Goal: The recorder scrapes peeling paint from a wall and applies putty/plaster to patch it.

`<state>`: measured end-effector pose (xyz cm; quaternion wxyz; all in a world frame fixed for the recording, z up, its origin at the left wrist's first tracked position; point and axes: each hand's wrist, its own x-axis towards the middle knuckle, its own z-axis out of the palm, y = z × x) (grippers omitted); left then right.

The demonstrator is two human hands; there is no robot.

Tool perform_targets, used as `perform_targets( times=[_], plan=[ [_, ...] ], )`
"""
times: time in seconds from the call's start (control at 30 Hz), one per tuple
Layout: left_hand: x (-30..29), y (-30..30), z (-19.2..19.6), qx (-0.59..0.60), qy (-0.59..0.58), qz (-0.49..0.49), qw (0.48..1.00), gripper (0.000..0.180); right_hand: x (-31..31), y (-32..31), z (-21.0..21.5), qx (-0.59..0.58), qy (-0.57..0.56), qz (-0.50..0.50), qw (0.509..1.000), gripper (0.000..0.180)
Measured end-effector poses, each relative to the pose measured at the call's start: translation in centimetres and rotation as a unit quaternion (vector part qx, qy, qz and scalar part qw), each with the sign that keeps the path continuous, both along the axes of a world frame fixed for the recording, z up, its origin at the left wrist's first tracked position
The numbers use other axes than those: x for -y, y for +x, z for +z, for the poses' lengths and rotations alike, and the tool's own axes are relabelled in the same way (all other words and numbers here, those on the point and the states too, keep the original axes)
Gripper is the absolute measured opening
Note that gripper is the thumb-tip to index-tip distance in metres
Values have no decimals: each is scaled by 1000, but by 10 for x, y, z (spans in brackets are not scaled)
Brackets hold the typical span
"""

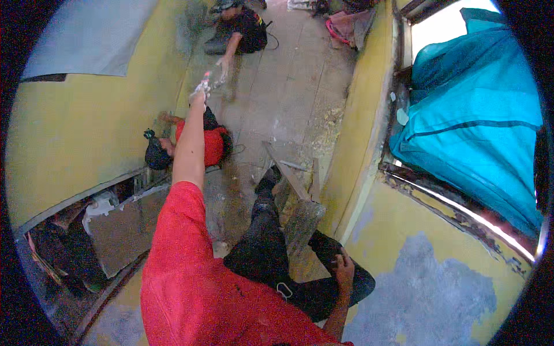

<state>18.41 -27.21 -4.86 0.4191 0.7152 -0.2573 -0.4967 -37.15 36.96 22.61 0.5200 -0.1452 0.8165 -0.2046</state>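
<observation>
My left arm, in a red sleeve, stretches far forward to the upper left. Near the yellow wall, my left hand (199,98) appears closed around a small whitish thing with a pink spot (206,75); blur hides its kind and most of the fingers. Just beyond it, another person's hand (223,62) reaches out, apart from mine. My right hand (344,266) rests at my bent right knee in dark trousers (362,284), fingers loosely apart, with nothing visible in it. A worn wooden stand of planks (304,222) is between my legs.
Below my left arm, a person in a red shirt (214,145) is low by the wall; another in dark clothes (251,32) crouches farther off. A teal cloth (473,109) hangs over the right window. A broken board (124,230) leans in the wall opening. Debris (328,130) litters the floor.
</observation>
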Motion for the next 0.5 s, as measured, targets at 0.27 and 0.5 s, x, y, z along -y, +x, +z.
perform_targets(
  times=[0.27,0.5],
  plan=[
    [63,40,-76,231,-25,0,973,41,3,-5,-9,8,-25,73,997,41],
    [21,-45,-132,71,-17,107,992,69,-7,-16,-15,-21,42,88,995,43]
  ],
)
